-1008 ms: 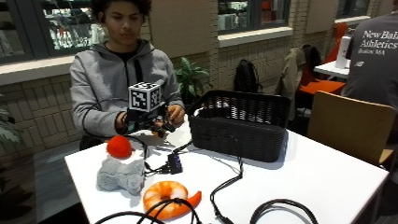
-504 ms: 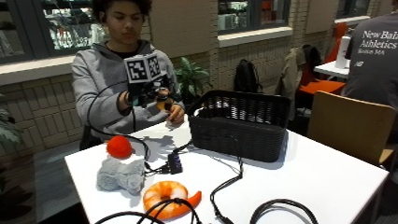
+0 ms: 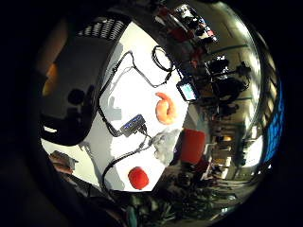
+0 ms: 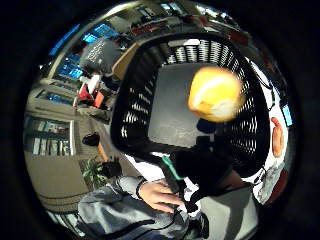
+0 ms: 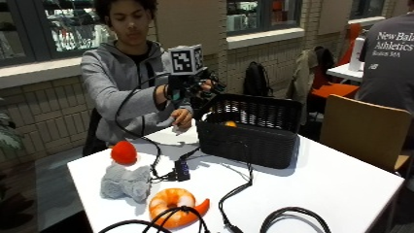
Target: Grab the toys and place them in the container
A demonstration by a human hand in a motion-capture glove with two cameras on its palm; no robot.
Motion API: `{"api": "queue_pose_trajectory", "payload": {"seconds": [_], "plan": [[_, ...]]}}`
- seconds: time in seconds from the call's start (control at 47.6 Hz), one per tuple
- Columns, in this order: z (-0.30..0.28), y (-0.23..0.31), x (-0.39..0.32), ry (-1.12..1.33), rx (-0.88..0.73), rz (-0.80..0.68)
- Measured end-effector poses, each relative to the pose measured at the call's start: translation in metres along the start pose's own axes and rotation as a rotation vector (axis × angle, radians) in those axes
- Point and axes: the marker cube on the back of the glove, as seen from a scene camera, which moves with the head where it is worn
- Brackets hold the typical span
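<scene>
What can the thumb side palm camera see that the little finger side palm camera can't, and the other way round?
Only the thumb side view shows the yellow-orange toy over the black basket's floor, and the person's bare hand. Only the little finger side view shows the red ball and the small black cable hub on the white table. Both show the orange shrimp toy and the grey plush toy.

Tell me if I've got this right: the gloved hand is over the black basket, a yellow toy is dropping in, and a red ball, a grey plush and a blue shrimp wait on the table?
Nearly. The shrimp is orange, not blue, as the outside view shows. The rest holds: gloved hand over black basket, yellow toy dropping in, red ball and grey plush on the table.
</scene>
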Motion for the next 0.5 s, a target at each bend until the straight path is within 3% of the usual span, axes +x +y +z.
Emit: {"api": "queue_pose_trajectory", "payload": {"seconds": [0.126,0.252,0.399,0.504], "plan": [[-0.010,0.047,0.050,0.033,-0.013,0.081],[-0.003,0.086,0.136,-0.016,-0.132,0.286],[0.055,0.139,0.223,-0.135,-0.228,0.486],[0.091,0.159,0.246,-0.169,-0.281,0.536]]}}
